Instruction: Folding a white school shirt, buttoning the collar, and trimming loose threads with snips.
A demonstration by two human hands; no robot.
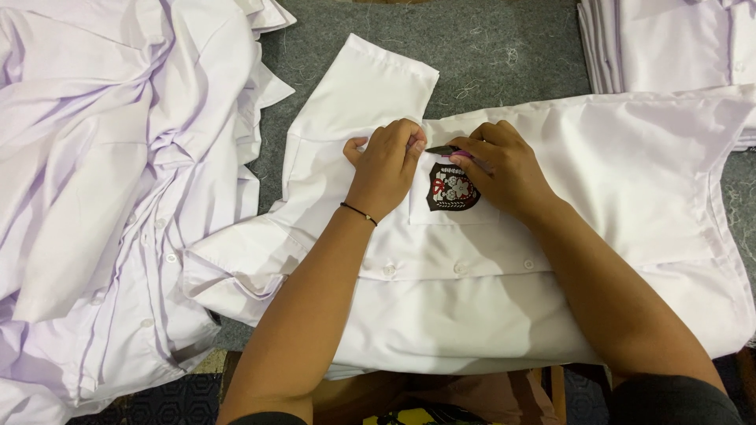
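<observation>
A: Hands?
B: Left hand (386,161) pressed flat on shirt (630,181); right hand (504,169) pinched a pink tool (450,151).
A: Badge?
B: Badge (452,187) sat on pocket, between and just below both hands.

Left hand (386,167) hides pocket corner; tool (446,150) mostly buried in right hand (504,167); shirt pile (110,197) cropped.

One sewn badge on a white shirt; no packages, signs or screens.

The badge (452,187) sits on the chest pocket (453,208) of the white shirt (630,173) spread across the middle of the table (504,55). It is shield-shaped with a dark, near-black ground, a pale grey-white figure in the middle, and red touches at its left and lower edge. It lies between the left hand (386,167) and the right hand (504,169), its upper edge partly hidden by the fingers.
</observation>
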